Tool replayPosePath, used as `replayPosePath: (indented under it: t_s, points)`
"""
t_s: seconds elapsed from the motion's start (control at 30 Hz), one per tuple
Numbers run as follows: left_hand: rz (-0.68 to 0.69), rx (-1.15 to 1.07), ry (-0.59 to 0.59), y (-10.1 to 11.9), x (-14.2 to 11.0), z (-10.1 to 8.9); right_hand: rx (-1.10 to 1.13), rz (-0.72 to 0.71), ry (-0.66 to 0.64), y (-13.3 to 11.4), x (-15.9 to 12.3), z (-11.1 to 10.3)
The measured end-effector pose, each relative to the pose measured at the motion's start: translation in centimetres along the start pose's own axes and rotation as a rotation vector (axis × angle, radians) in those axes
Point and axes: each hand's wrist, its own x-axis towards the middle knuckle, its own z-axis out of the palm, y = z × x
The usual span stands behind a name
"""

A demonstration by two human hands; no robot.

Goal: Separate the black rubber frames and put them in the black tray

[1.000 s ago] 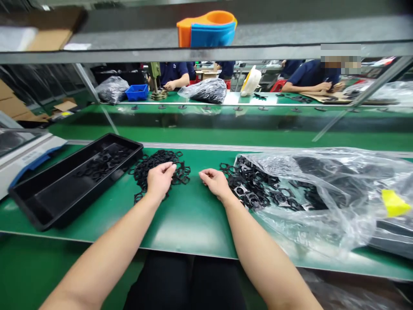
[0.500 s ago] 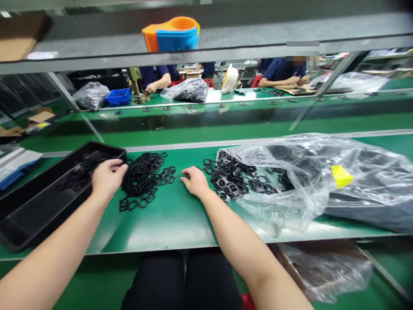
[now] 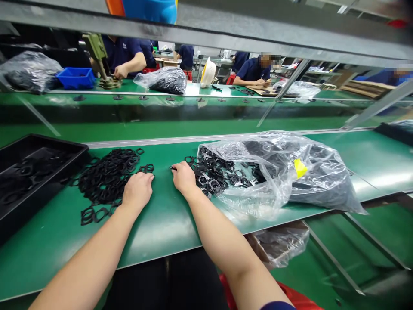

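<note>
My right hand (image 3: 184,177) is closed in a pinch over the green table, and the dark edge of a small black plastic part (image 3: 173,168) shows at its fingertips. Facing it, my left hand (image 3: 138,188) has its fingers curled together; whatever they may hold is hidden. Beside and behind the left hand lies a heap of flat black ring-shaped plastic parts (image 3: 105,172). More black ring parts (image 3: 211,174), some with shiny faces, spill from the mouth of a clear plastic bag (image 3: 277,189) to the right of my right hand.
A long black tray (image 3: 72,148) with some black parts in it stands at the left. Overhead runs a grey metal shelf (image 3: 226,36) bearing an orange and blue holder (image 3: 150,9). Across the line, people sit at another green bench with a blue bin (image 3: 76,78) and a filled bag (image 3: 169,80).
My left hand has moved from the black tray rightwards, past the heap, towards my right hand. A dark part now shows at the right fingertips. The view has swung to the right.
</note>
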Motion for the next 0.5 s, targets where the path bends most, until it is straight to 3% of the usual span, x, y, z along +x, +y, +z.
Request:
replayPosePath:
  t_s: [0.13,0.23,0.3,0.4,0.5]
  points:
    - [-0.274,-0.438,0.150,0.0,0.4,-1.0,0.308,-0.009,0.064,-0.4,0.2,0.5]
    - [-0.509,-0.918,0.193,0.7,0.9,-1.3,0.644,0.072,0.002,-0.7,0.2,1.2]
    - [-0.584,-1.121,0.187,1.2,1.1,-1.4,0.833,0.108,-0.060,-1.0,0.1,1.6]
    - [-0.617,-1.191,0.105,1.6,1.0,-1.5,1.027,0.124,-0.112,-1.5,-0.1,1.8]
    - [-0.534,-1.109,0.047,1.5,0.6,-1.4,1.138,0.101,-0.156,-1.9,-0.3,1.4]
